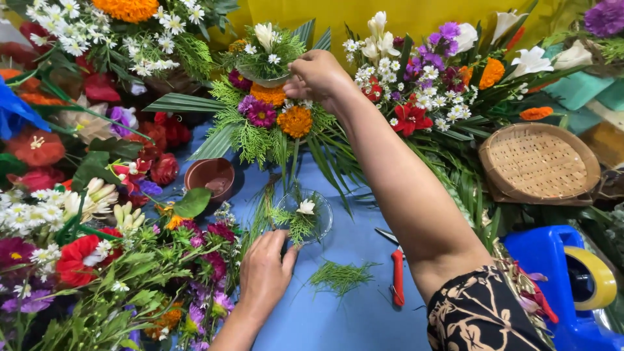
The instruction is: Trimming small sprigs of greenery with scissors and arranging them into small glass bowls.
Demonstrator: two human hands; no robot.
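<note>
Fingers of my left hand [265, 273] rest on the near rim of a small clear glass bowl [316, 224], thumb and index curled loosely around its edge — a light hold, not a tight clench. Inside the bowl are green sprigs and one white flower [305, 207]. It stands on the blue table [331, 318], approx. in the middle, just below the big arrangement.

Far left is a heap of loose flowers [78, 247]: red, white, purple, w/ many leaves. Next to it, near the top of the blue surface, stands a brown clay bowl [210, 177], and a round green leaf [193, 202] lies against it.

Center top is the flower arrangement [270, 114] — orange marigolds, purple blooms, fern and long palm leaves, w/ a small cup of white flowers on top. My right hand [316, 77] is up there, fingers pinched together at the right side of that top cup; what they pinch I cannot tell, it is hidden by the hand.

Below my right forearm lie a bunch of cut green needles [341, 274] and red-handled scissors [397, 276], near each other but apart. More right: a second bouquet [429, 84], then a round woven basket tray [538, 164], and at the corner a blue plastic container [552, 260] w/ a yellow tape roll [598, 276].
</note>
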